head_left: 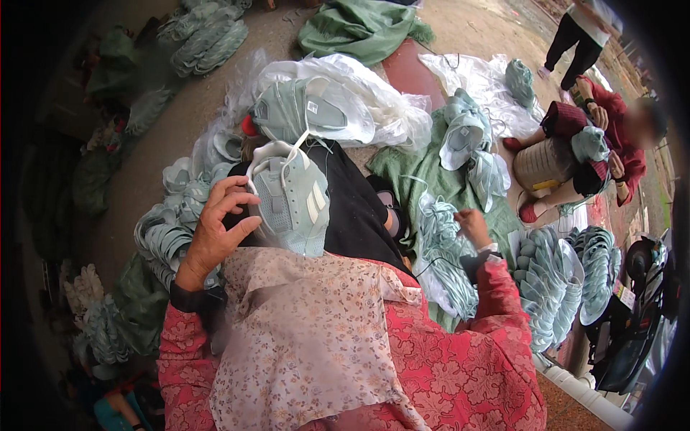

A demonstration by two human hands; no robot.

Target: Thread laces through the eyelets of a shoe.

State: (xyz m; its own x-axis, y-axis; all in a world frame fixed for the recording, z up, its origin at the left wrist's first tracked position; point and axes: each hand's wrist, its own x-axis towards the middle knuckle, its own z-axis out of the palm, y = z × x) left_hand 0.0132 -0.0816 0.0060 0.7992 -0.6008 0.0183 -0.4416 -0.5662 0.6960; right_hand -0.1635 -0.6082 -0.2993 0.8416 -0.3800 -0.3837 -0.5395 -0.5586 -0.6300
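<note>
A pale green shoe upper [293, 197] with light stripes and rows of eyelets lies across my lap. One cream lace runs up from its top. My left hand [219, 224] is at its left edge, with thumb and fingers apart and the fingertips close to the collar. Out to the right, my right hand [472, 228] is closed in a pinch beside a bundle of pale green shoelaces [444, 241]. Whatever is between those fingers is too small to make out. Beyond my knees rests another pale green upper [313, 111] on white plastic sheeting [402, 118].
Stacked uppers [162, 233] stand at my left, with more piles [550, 287] at the right. Green sacking [392, 169] lies under the laces. A seated person in red [622, 133] works beside a bucket [543, 167]; another person stands behind [578, 39].
</note>
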